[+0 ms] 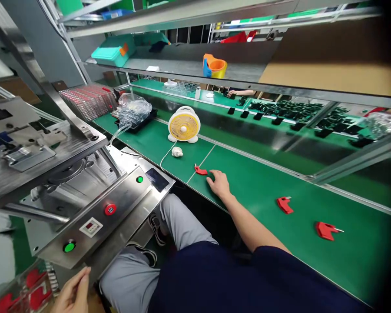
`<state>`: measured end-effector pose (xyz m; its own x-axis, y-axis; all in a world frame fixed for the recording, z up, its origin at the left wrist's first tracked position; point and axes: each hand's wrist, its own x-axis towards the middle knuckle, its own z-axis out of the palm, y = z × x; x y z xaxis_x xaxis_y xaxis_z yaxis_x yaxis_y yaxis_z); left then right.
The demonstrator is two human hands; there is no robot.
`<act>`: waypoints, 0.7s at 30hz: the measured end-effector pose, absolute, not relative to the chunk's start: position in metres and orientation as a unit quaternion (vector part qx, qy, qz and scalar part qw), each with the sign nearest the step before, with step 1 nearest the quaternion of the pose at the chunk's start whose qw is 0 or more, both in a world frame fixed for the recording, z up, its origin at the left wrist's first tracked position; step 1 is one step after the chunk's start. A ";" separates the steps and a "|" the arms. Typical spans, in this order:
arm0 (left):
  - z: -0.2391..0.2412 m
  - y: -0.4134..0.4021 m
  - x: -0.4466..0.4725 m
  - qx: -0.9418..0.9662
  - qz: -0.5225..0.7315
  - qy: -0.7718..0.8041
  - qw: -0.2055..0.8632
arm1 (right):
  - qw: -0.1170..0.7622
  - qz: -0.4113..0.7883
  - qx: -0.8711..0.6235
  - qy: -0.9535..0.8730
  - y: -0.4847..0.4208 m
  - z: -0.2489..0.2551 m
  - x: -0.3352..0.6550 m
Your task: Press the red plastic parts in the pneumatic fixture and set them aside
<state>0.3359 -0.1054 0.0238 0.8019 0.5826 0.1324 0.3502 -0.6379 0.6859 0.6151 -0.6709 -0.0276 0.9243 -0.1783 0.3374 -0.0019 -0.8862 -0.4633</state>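
My right hand (219, 183) lies stretched out on the green belt (247, 174), fingers flat and open. Its fingertips are just right of a small red plastic part (200, 170) and do not grip it. Two more red parts (285, 204) (326, 230) lie farther right on the belt, each with a thin metal pin. At the bottom left my left hand (73, 291) hovers with loosely extended fingers and nothing visible in them. It is beside a clear tray of red parts (26, 291).
A steel press with a control panel (94, 217) stands at my left, with green and red buttons and a phone (157, 179) on it. A small yellow fan (183, 124) and a tray with a plastic bag (133, 111) sit on the belt. Another person's hand (237, 92) works at the far line.
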 end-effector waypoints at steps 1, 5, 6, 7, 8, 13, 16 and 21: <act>0.028 -0.117 0.344 0.883 0.162 0.270 0.348 | 0.239 -0.182 -0.953 0.033 -0.667 -0.027 0.625; 0.041 -0.164 0.370 0.860 0.157 0.221 0.432 | 0.262 -0.156 -0.952 -0.005 -0.647 -0.019 0.658; 0.043 -0.175 0.375 0.852 0.165 0.209 0.451 | 0.269 -0.153 -0.951 -0.011 -0.641 -0.017 0.662; 0.046 -0.184 0.378 0.845 0.171 0.200 0.466 | 0.277 -0.152 -0.948 -0.020 -0.634 -0.014 0.664; 0.049 -0.194 0.382 0.839 0.175 0.194 0.478 | 0.287 -0.151 -0.945 -0.035 -0.626 -0.011 0.664; 0.072 -0.234 0.396 0.833 0.186 0.149 0.499 | 0.362 -0.178 -0.891 -0.208 -0.562 0.016 0.630; 0.086 -0.254 0.407 0.836 0.196 0.110 0.500 | 0.446 -0.270 -0.774 -0.358 -0.518 0.041 0.602; 0.097 -0.275 0.424 0.827 0.191 0.076 0.524 | 0.487 -0.314 -0.671 -0.464 -0.467 0.079 0.566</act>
